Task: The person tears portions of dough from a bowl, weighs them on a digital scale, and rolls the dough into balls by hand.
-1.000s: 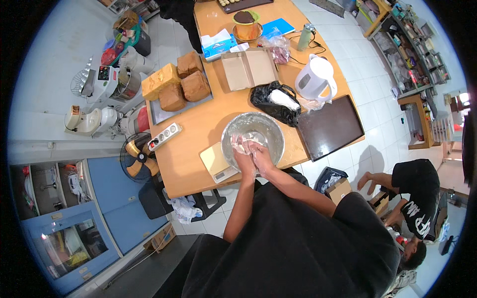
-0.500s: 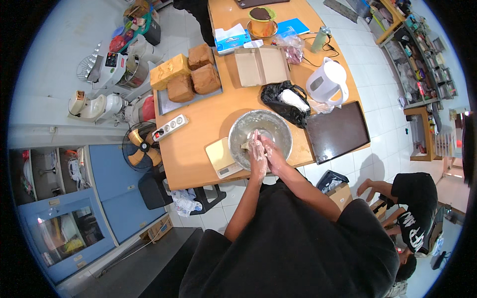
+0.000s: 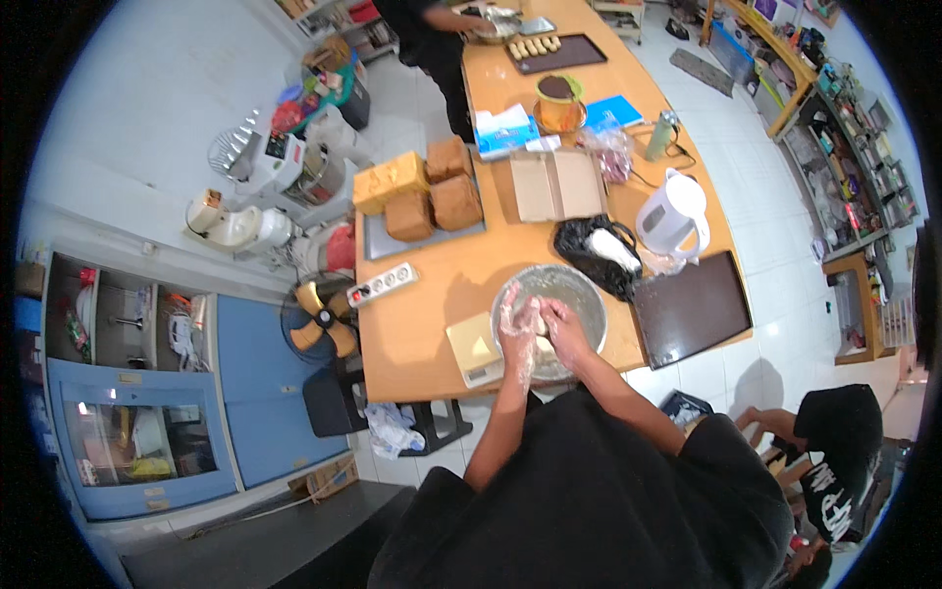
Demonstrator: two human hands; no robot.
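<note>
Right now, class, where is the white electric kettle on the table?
In the head view, the white kettle stands right of the metal bowl, beyond the dark baking tray, beside the black bag.

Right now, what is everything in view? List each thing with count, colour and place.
Mixing bowl: one, metal, near table edge, floury dough inside.
Scale: one, cream, left of the bowl.
Power strip: one, white, table's left edge.
Bread loaves: about four, brown, on a grey tray.
Cardboard box: one, brown, opened flat, mid-table.
Black bag: one, holding a white item, behind the bowl.
Kettle: one, white, right of the bag.
Baking tray: one, dark, empty, right of the bowl.
Far tray: one, dark, with pale dough pieces, table's far end.
Fan: one, black and yellow, on the floor.
Table: one, orange wood.
Left hand: floured, in the bowl.
Right hand: floured, in the bowl, against the left.
</note>
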